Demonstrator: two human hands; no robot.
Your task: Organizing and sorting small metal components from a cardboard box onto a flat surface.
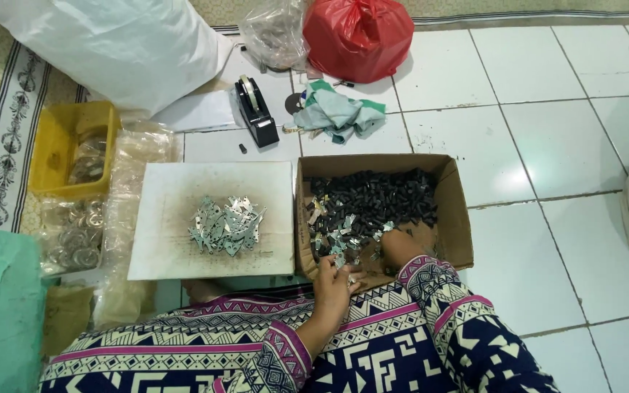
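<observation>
An open cardboard box (454,191) on the tiled floor holds many small black pieces (373,196) and some small flat silver metal pieces (338,234). My left hand (335,285) rests at the box's near edge with a few silver pieces at its fingers. My right hand (396,246) reaches into the box among the pieces; its fingers are curled and partly hidden. Left of the box, a pile of silver metal pieces (226,225) lies on a white board (183,182).
A black tape dispenser (256,109), a green-white cloth (338,110), a red plastic bag (358,35), a clear bag (274,29) and a large white bag (118,44) lie beyond. A yellow tub (56,145) and clear packets of metal rings (74,233) sit at left.
</observation>
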